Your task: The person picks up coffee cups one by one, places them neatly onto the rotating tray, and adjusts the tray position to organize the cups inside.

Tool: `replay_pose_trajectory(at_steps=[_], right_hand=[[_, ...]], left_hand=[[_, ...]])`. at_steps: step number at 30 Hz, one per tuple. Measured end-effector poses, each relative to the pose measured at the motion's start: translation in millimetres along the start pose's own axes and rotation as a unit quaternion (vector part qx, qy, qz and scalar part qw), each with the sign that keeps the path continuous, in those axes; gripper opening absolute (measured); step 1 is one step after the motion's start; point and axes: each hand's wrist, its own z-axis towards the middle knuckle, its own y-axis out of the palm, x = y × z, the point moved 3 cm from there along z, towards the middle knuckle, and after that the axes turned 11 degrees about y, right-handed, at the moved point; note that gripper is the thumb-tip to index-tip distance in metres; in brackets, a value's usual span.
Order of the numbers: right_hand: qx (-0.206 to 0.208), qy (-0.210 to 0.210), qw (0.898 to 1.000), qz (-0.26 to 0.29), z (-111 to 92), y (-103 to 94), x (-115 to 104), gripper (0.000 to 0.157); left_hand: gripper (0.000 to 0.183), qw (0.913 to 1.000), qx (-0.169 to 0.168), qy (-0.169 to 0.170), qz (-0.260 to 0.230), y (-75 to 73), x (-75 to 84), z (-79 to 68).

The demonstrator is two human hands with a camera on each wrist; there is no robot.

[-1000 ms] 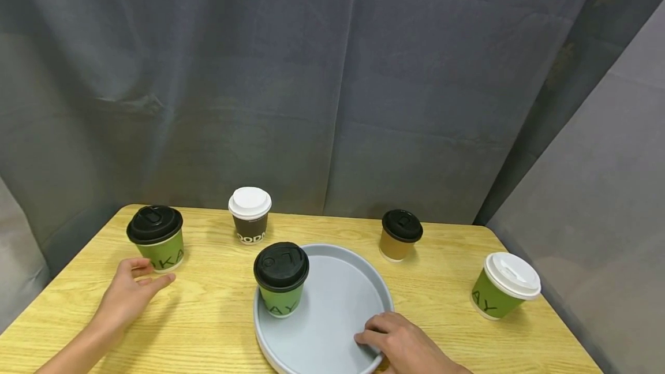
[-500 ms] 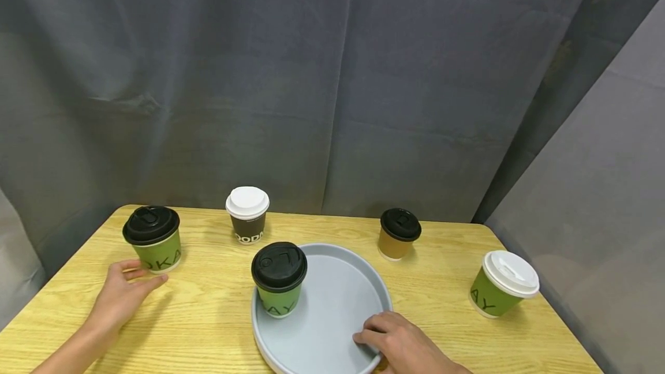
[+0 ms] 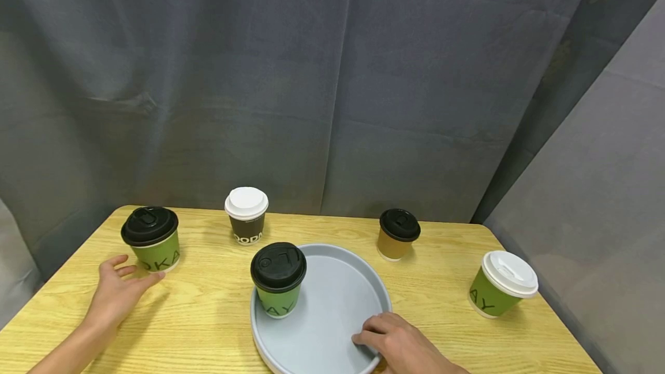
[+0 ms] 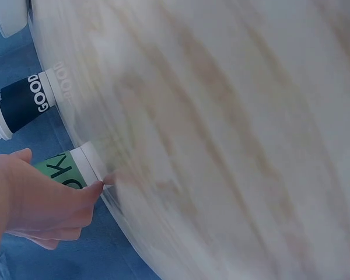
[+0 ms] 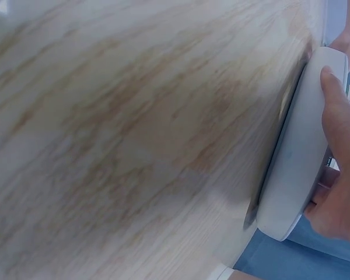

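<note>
Round grey tray (image 3: 332,310) on a pale wood-grain table (image 3: 208,328); clock dirs per head view, from tray ctr, 12 o'clock = far edge.

L hand (image 3: 115,296), approx 9 o'clock: fingers spread apart, thumb extended, nothing in the grasp. It lies just beside the KA cup (image 3: 158,250) (green, black lid, upright on the table btwn 9 & 10 o'clock), at that cup's 7–8 o'clock. Thumb tip overlaps the cup's base in head view; L wrist view shows the hand partly covering the cup, so contact cannot be told.

R hand (image 3: 407,345), approx 4 o'clock: clamped on the tray's edge. Bent fingers reach over the rim to the inner side; R wrist view shows one digit laid along the outer wall, other fingers partly hidden.

Black-lidded AY cup (image 3: 280,300) (green): upright inside the tray, at its 9–10 o'clock, near the rim.

Other cups, all lidded & standing on the table outside the tray: GOOD cup (image 3: 247,228) (dark, white lid, full lettering legible in L wrist view), 10–11 o'clock; tan cup (image 3: 395,245) (black lid, smaller than the KA cup), 1–2 o'clock; white-lidded AY cup (image 3: 493,293) (green), just short of 3 o'clock, well apart from the tray.

Backdrop: dark grey curtain (image 3: 249,85) behind the far edge, 12 o'clock, w/ a lighter grey panel (image 3: 597,189) toward 2 o'clock.
</note>
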Motion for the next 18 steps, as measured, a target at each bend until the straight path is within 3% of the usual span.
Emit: replay_pose_trajectory(at_steps=[18], right_hand=[[-0.025, 0.023, 0.999, 0.010, 0.6, -0.2, -0.9, 0.054]], left_hand=[[0.108, 0.9953, 0.074, 0.051, 0.036, 5.2, 3.8, 9.6]])
